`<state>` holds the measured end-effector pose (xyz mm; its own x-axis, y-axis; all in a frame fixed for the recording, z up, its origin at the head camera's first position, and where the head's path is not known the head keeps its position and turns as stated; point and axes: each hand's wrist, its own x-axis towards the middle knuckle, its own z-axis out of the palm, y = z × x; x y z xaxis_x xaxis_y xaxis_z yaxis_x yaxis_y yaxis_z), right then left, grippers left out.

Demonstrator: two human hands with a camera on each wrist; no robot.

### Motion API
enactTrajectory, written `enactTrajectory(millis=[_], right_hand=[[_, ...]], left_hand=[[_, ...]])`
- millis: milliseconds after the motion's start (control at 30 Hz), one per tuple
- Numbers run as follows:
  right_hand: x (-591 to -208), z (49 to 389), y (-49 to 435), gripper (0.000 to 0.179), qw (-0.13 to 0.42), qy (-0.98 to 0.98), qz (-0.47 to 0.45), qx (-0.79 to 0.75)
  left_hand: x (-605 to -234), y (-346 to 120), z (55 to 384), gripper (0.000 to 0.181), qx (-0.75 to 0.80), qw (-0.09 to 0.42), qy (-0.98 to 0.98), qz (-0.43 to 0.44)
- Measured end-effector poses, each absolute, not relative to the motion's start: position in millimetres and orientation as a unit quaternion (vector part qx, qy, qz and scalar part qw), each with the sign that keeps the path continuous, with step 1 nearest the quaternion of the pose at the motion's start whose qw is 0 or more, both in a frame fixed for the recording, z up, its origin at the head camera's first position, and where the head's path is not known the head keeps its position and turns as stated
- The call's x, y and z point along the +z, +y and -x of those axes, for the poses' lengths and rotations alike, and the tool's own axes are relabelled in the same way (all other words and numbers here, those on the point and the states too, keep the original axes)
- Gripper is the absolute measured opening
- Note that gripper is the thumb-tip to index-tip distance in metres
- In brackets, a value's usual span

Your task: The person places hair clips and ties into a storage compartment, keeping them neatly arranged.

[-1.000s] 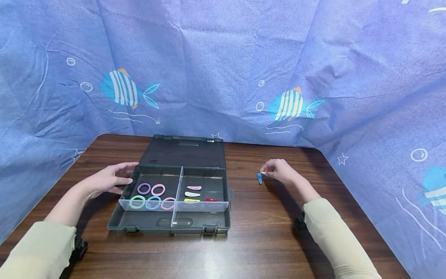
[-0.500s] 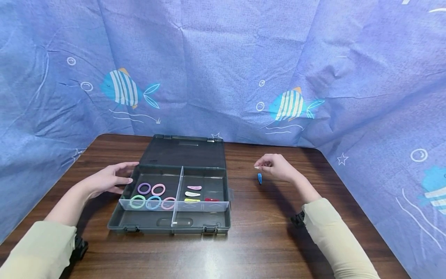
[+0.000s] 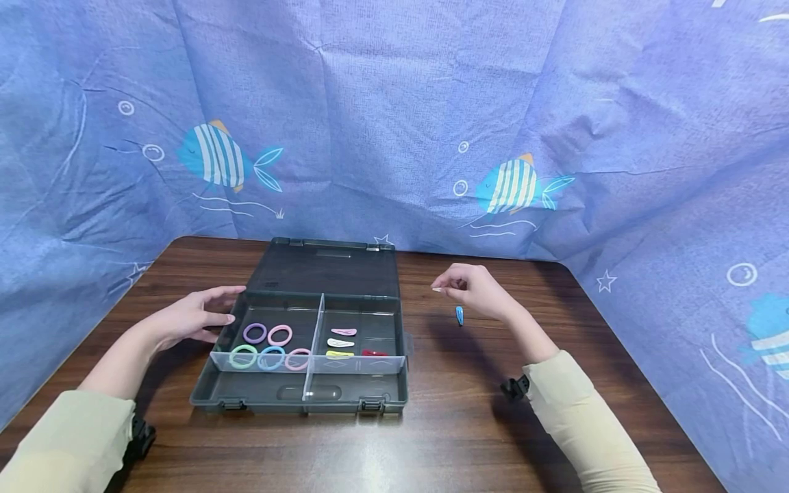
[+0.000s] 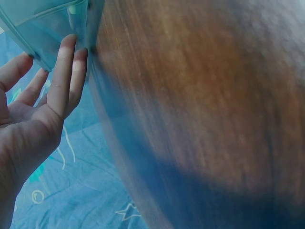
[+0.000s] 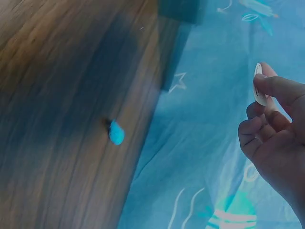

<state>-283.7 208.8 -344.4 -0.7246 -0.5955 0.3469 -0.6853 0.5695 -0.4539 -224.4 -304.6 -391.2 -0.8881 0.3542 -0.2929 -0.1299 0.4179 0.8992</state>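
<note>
My right hand (image 3: 479, 289) pinches a white snap hair clip (image 5: 258, 88) between thumb and forefinger, raised over the table right of the box. Below it, a blue hair clip (image 3: 459, 315) lies on the wood. My left hand (image 3: 185, 317) rests its spread, fairly straight fingers against the left side of a smoky, see-through divided box (image 3: 246, 396) with its lid laid back. The back left compartment holds several hair ties, including a purple one (image 3: 255, 334) and a green one (image 3: 243, 357). In the back right compartment are pink (image 3: 344, 332), white (image 3: 340, 343), yellow (image 3: 340, 355) and red (image 3: 374, 353) clips.
The open lid (image 3: 327, 268) lies behind the box. Clear dividers (image 3: 357, 365) part the inside. A blue fish-print cloth (image 3: 394, 123) hangs behind the dark wood table (image 3: 296, 452), close to its back edge.
My right hand has lifted the white hair clip off the spot beside the blue one and moved it up and left. The left hand and the box have stayed put.
</note>
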Motion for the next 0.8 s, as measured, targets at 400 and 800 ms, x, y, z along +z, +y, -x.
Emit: enactTrajectory(millis=[400,800], right_hand=[[-335,269,173,0.016,0.093,-0.868,-0.372,0.317],[-348,264,128,0.017,0.057,-0.846,-0.399,0.349]], left_hand=[[-390,-305,224,0.072,0.527,0.227,0.816,-0.069],[-389,-303,222,0.072,0.527,0.222,0.817,-0.072]])
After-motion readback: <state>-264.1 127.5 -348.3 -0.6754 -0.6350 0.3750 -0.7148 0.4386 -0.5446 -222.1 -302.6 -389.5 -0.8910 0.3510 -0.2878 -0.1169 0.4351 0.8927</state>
